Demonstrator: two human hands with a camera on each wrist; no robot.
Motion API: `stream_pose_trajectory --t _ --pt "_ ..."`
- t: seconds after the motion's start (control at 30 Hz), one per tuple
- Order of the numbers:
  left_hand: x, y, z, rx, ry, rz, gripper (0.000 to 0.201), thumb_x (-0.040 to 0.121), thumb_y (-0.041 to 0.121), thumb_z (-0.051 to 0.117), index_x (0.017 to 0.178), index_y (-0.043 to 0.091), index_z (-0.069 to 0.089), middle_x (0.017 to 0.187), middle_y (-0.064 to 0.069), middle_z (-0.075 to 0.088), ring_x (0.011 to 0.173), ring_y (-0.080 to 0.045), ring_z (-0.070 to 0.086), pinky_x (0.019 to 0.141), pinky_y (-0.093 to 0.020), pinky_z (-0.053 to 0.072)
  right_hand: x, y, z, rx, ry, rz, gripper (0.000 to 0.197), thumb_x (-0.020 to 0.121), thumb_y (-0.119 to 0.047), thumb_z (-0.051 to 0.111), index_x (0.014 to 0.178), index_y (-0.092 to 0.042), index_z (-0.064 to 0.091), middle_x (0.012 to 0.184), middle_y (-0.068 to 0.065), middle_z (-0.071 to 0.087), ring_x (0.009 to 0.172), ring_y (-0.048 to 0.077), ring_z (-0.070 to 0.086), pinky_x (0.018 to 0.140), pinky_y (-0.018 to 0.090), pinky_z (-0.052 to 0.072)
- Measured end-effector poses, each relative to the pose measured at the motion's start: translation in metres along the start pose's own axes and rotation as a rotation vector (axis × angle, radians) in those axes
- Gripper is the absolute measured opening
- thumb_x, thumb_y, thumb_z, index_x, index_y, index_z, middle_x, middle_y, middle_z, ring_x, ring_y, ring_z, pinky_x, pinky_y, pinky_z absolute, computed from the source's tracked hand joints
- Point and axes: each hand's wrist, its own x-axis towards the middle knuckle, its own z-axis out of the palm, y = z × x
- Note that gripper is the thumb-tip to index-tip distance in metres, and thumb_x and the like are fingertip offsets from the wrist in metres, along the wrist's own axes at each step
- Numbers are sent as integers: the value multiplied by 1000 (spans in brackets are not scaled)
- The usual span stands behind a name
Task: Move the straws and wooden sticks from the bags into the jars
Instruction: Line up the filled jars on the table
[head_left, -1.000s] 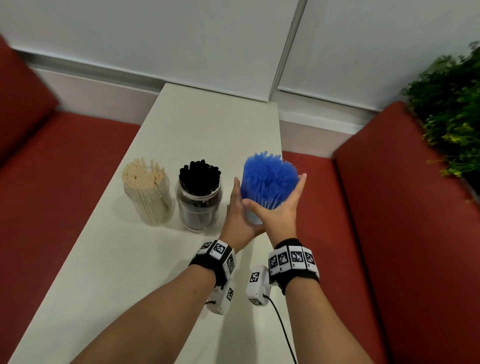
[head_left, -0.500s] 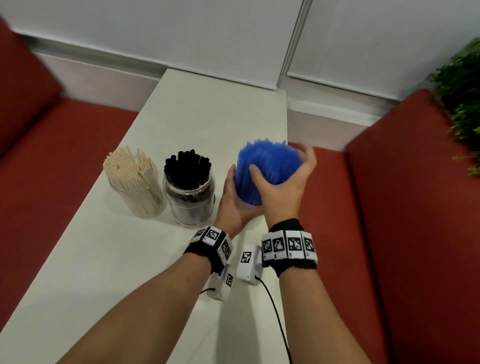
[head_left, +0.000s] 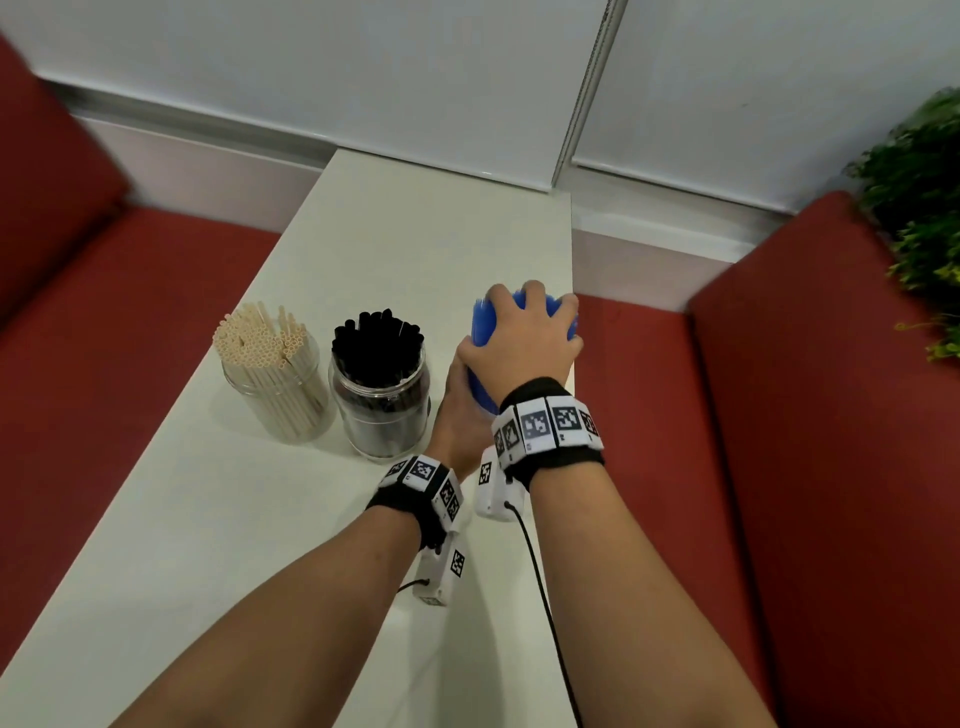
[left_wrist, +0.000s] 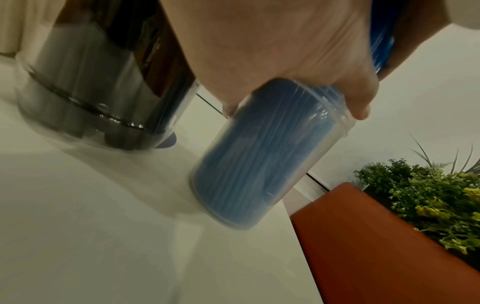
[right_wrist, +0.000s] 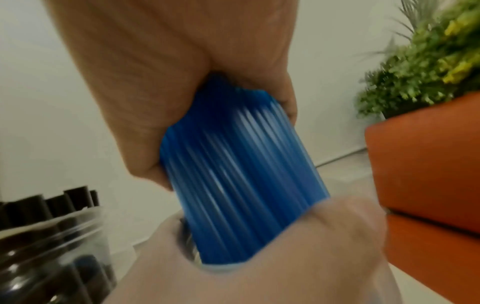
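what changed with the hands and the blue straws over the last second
The right hand moved from the side of the blue straws up over their tops, fingers now curled down around them. The left hand keeps its grip on the clear jar, still off the table. The black straw jar and beige straw jar stayed put.

Blue straws: bundled upright in a clear jar, tilted off the table.
Black straws: upright in a jar.
Beige straws: upright in a jar.
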Motion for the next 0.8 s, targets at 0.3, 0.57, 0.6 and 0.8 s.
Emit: stream_pose_trajectory --t 0.3,0.57,0.6,0.8 --pt "4 -14 -7 153 33 -15 127 52 79 87 155 51 18 152 21 45 133 5 50 103 -24 48 -6 8 -54 277 223 -60 44 79 -66 62 119 -48 59 145 -9 40 142 30 26 108 58 18" --pt "6 -11 -7 222 -14 28 131 57 57 97 158 40 17 158 18 39 146 -3 40 118 -40 42 -31 25 -15 64 38 -122 60 97 -70 35 152 -48 32 167 -6 17 155 27 0 124 54 1" --pt "6 -10 -5 213 -32 49 126 61 54 96 159 33 20 157 17 42 144 -4 43 117 -38 42 -32 26 -9 34 39 -182 57 99 -67 34 153 -46 33 166 -6 22 155 25 4 124 51 4" --pt "-4 -1 -22 233 -120 -68 150 54 41 102 161 38 -2 160 28 28 143 10 34 119 -27 34 -40 62 10 1118 404 118 43 102 -46 50 144 -37 50 150 -21 44 146 2 32 123 30 25"
